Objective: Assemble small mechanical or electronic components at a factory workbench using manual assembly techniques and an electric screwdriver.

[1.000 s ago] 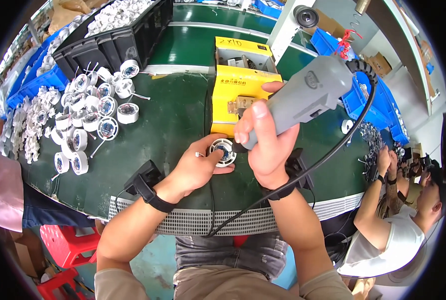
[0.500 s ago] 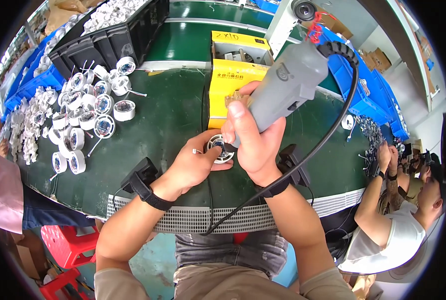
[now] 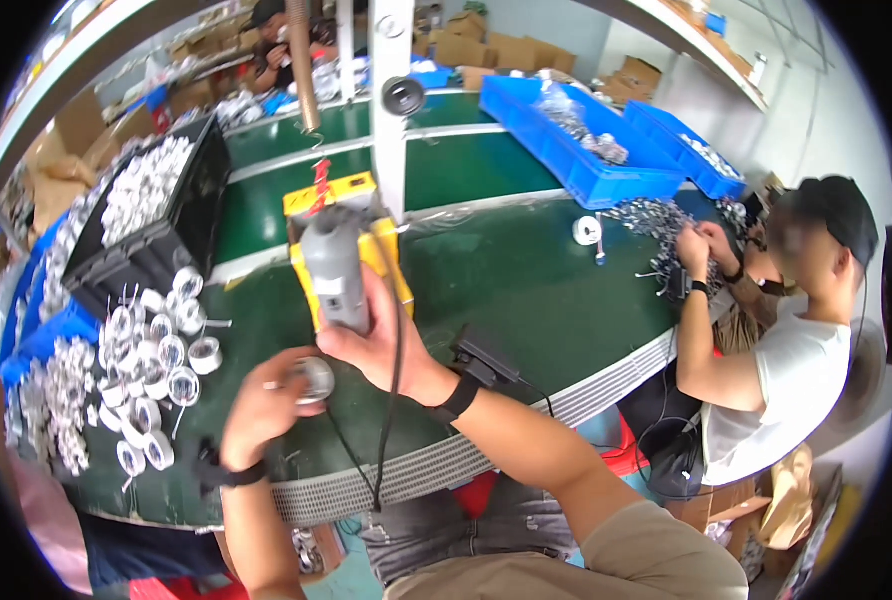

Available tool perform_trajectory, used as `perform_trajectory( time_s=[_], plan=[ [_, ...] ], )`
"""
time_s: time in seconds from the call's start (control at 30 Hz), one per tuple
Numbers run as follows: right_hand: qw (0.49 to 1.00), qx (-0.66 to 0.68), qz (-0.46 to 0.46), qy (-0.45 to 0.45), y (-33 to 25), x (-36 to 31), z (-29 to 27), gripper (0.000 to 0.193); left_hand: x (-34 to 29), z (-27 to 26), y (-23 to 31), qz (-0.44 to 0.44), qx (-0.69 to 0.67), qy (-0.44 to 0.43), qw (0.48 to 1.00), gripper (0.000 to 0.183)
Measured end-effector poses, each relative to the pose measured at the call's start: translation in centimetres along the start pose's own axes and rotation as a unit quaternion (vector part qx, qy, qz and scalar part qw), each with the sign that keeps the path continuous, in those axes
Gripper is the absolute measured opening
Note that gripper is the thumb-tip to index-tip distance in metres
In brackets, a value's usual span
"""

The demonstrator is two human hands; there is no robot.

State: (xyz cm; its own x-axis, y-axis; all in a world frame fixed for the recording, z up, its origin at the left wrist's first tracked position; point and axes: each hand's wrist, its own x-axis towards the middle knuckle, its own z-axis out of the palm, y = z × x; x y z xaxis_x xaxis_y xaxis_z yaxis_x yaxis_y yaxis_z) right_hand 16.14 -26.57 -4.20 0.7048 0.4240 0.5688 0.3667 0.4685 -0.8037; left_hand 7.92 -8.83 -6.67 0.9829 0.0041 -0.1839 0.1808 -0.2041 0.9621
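Since half a second ago the view has swung up and to the right, so that a seated co-worker [image 3: 806, 330] at the right end of the table now shows, and the grey electric screwdriver [image 3: 334, 268] has tipped from slanting toward the right to standing nearly upright. The right hand [image 3: 381, 345] is clenched around the lower part of the screwdriver's body, its black cord [image 3: 391, 400] running down past the wrist and over the near edge of the green table [image 3: 506, 290]. The left hand [image 3: 261, 405] grasps a small round silver lamp fitting [image 3: 314, 378], fingers curled around its left and near sides; the fitting sits just below and left of the right hand, touching the left fingers, low over the table near its near edge. The screwdriver's tip is hidden behind the right hand, so whether it meets the fitting cannot be told. Both wrists wear black straps.

Behind the screwdriver stands a yellow box [image 3: 351, 240], partly covered by the tool. To the left, a cluster of similar round silver fittings [image 3: 156, 350] lies spread over the table, and farther left and back a black crate [image 3: 156, 225] is heaped with more. At the far right two blue bins [image 3: 586, 160] sit on the table. The co-worker's hands [image 3: 701, 245] work over a pile of small metal parts [image 3: 656, 215].
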Motion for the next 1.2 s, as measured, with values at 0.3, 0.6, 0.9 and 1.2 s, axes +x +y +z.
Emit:
perform_trajectory(
  time_s=[0.3, 0.6, 0.9, 1.2],
  plan=[
    [0.588, -0.650, -0.121, 0.466, 0.1, 1.0, -23.8, 0.062, -2.8, -9.3, -3.8, 0.065, 0.337, 0.578, 0.740, 0.087],
    [0.621, -0.677, 0.196, 0.343, 0.9, -2.4, -31.3, 0.064, -1.7, -2.6, -1.3, 0.166, 0.253, 0.281, 0.911, 0.019],
    [0.866, -0.429, -0.097, -0.239, -4.7, -5.8, -10.5, 0.060, -0.8, 5.7, 1.7, -0.061, -0.116, -0.225, 0.965, 0.067],
    [0.955, -0.214, 0.059, -0.196, -2.1, -4.6, -8.9, 0.047, 1.7, 8.4, 0.7, -0.043, -0.281, -0.042, 0.958, 0.058]
  ],
)
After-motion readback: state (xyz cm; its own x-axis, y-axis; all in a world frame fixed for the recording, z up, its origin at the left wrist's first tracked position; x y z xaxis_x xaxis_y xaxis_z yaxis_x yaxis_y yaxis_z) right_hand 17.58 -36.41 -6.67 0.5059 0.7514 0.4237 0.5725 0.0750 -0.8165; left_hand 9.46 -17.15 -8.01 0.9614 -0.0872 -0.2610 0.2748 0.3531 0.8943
